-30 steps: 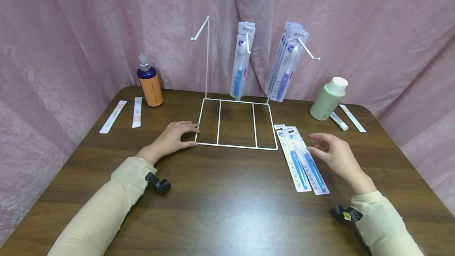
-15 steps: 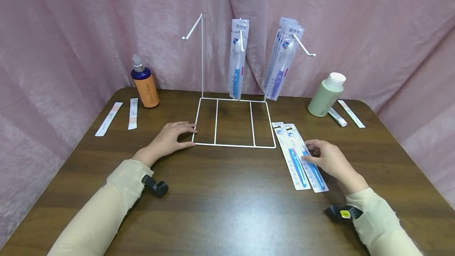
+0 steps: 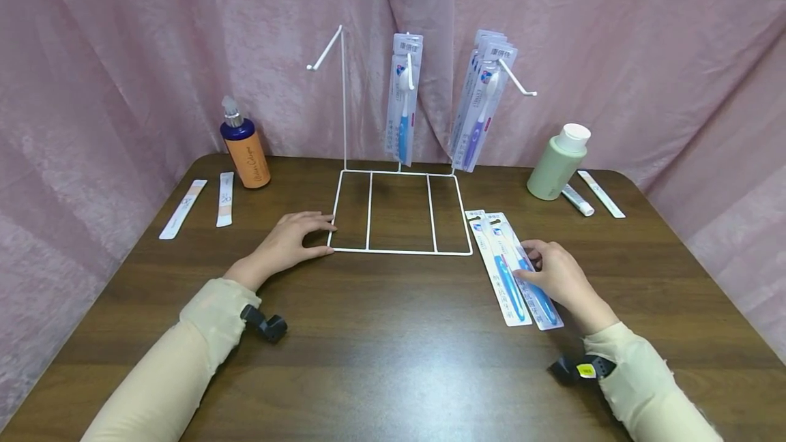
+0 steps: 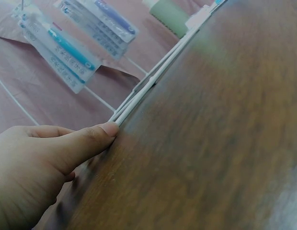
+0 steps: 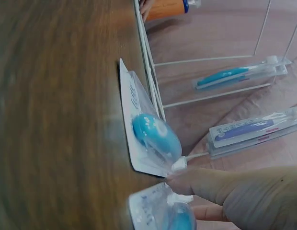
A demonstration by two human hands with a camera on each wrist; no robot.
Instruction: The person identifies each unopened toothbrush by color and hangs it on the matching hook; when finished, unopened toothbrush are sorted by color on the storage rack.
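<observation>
Pink curtains backed the brown bench (image 3: 393, 360). 2 toothbrush packs (image 3: 512, 268) lay right of the wire rack (image 3: 399, 213), long axis pointing away; the right hand (image 3: 555, 278) pressed relaxed fingers on the nearer one. The left hand (image 3: 288, 244) rested flat against the rack's corner.

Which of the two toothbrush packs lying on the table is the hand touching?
The right hand touches the right-hand pack, farther from the wire rack; the left-hand pack lies beside it untouched.
</observation>
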